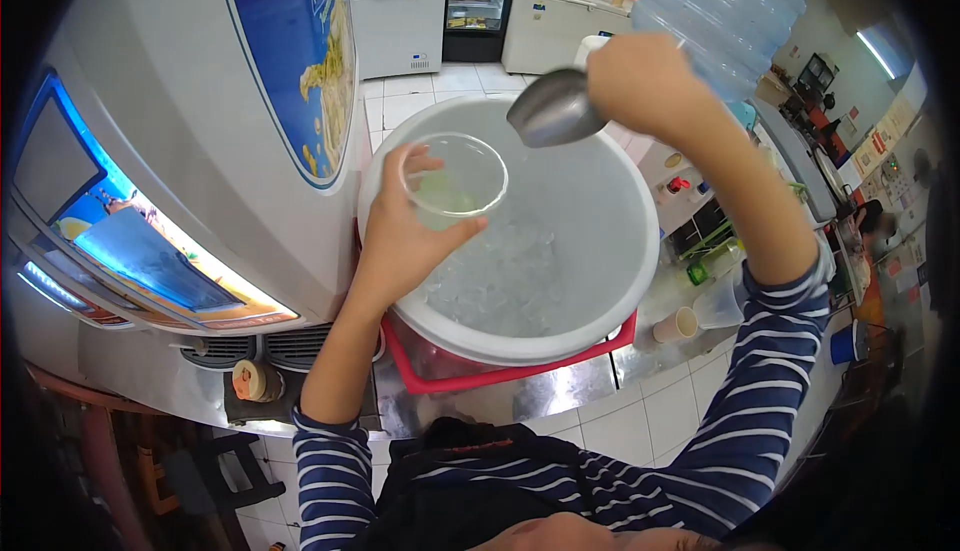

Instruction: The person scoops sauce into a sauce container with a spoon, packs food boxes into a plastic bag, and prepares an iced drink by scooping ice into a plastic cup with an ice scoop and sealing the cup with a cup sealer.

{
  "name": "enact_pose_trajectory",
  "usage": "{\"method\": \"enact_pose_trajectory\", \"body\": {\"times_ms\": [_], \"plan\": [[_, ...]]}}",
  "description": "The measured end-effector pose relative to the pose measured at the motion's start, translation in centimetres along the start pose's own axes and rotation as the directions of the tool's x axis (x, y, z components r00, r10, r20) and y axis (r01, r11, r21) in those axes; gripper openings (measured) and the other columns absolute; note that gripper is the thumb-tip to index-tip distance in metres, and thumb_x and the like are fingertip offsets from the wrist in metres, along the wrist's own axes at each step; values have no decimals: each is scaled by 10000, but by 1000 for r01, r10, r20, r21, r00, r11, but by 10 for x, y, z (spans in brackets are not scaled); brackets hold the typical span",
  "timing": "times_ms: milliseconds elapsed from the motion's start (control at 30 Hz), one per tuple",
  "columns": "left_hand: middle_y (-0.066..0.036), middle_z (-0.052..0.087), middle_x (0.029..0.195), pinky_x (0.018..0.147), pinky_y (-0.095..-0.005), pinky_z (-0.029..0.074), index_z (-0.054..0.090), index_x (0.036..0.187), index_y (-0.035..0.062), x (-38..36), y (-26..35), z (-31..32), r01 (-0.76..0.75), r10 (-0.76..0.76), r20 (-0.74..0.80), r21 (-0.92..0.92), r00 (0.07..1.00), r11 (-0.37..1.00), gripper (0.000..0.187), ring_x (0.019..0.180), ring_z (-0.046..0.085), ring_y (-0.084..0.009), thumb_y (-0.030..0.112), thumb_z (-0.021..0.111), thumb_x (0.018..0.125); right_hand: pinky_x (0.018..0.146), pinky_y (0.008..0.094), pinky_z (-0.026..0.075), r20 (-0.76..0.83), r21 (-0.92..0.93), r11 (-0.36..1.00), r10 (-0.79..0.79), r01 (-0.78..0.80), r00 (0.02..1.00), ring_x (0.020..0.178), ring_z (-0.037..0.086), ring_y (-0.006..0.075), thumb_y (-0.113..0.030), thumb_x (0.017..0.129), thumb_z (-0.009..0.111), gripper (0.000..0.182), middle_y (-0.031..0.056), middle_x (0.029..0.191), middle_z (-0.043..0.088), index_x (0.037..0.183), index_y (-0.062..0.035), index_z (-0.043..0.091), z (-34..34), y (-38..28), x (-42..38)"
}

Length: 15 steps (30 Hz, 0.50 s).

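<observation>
A clear plastic cup (pixel 455 179) with something pale green in its bottom is held in my left hand (pixel 400 236), over the left part of a large white tub (pixel 625 251). Ice (pixel 505 281) lies at the bottom of the tub. My right hand (pixel 640 81) is closed round the handle of a metal scoop (pixel 562 109), raised above the tub's far right rim. The scoop's bowl points left toward the cup, with a gap between them. Whether the scoop holds ice cannot be made out.
A drink dispenser (pixel 290 131) stands close on the left. The tub rests in a red tray (pixel 480 379). At the right are a water bottle (pixel 740 11), a paper cup (pixel 676 325) and a clear pitcher (pixel 718 301). A lidded jar (pixel 256 381) sits at the lower left.
</observation>
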<state>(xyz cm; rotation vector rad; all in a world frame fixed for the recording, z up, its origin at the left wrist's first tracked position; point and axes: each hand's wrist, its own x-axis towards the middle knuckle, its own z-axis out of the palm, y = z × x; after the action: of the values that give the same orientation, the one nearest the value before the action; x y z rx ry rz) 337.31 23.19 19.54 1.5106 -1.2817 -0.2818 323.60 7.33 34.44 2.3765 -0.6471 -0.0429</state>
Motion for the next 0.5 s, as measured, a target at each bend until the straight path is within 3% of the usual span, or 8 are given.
{"method": "enact_pose_trajectory", "body": {"times_ms": [67, 100, 133, 233, 300, 433, 500], "plan": [[-163, 478, 1126, 903, -357, 380, 286, 1242, 9, -1, -11, 1, -82, 59, -199, -111, 978, 990, 817, 1054, 473, -258, 148, 769, 597, 543, 388, 466, 71, 27, 991, -134, 132, 988, 677, 630, 242, -135, 692, 572, 110, 111, 723, 640, 714, -60, 650, 61, -22, 20], [-163, 478, 1126, 903, -357, 380, 286, 1242, 9, -2, -11, 0, -80, 57, -200, -108, 978, 991, 817, 1054, 473, -258, 148, 769, 597, 536, 364, 457, 97, -69, 991, -106, 113, 990, 685, 631, 226, -140, 696, 578, 110, 93, 758, 643, 743, -74, 653, 89, -50, 25], [-158, 462, 1143, 912, -360, 373, 286, 1245, 11, -2, -8, -1, -46, 4, -220, -188, 976, 981, 811, 1066, 460, -259, 136, 764, 602, 532, 336, 446, 36, -75, 972, -219, 221, 975, 700, 630, 213, -143, 706, 575, 110, 73, 784, 646, 758, -85, 652, 133, -71, 34], [-151, 443, 1162, 920, -364, 366, 282, 1253, 14, -1, -8, -4, -21, -48, -240, -277, 970, 961, 809, 1081, 444, -259, 117, 757, 606, 547, 366, 456, 63, -95, 972, -209, 215, 976, 709, 631, 232, -142, 724, 561, 114, 86, 783, 643, 770, -73, 639, 181, -122, 54], [-148, 440, 1165, 920, -364, 366, 279, 1258, 15, -1, -9, -4, -18, -55, -239, -294, 969, 956, 814, 1084, 440, -257, 111, 756, 606, 594, 414, 465, -76, 440, 830, -346, 343, 935, 711, 619, 279, -176, 772, 529, 175, 110, 766, 619, 894, -66, 591, 186, -129, 63], [-149, 440, 1167, 921, -368, 364, 274, 1270, 23, -3, -8, -5, -15, -66, -228, -339, 972, 941, 827, 1089, 435, -266, 98, 755, 601, 615, 400, 469, 7, 526, 716, -543, 459, 840, 683, 605, 290, -184, 774, 508, 166, 125, 742, 608, 888, -77, 564, 175, -136, 59], [-152, 438, 1173, 921, -372, 363, 271, 1275, 27, -2, -9, -6, -31, -59, -238, -356, 969, 934, 831, 1092, 433, -271, 95, 753, 602, 560, 421, 465, -4, 575, 591, -689, 565, 725, 632, 600, 291, -217, 788, 486, 176, 104, 679, 604, 911, -118, 565, 160, -134, 46]]}}
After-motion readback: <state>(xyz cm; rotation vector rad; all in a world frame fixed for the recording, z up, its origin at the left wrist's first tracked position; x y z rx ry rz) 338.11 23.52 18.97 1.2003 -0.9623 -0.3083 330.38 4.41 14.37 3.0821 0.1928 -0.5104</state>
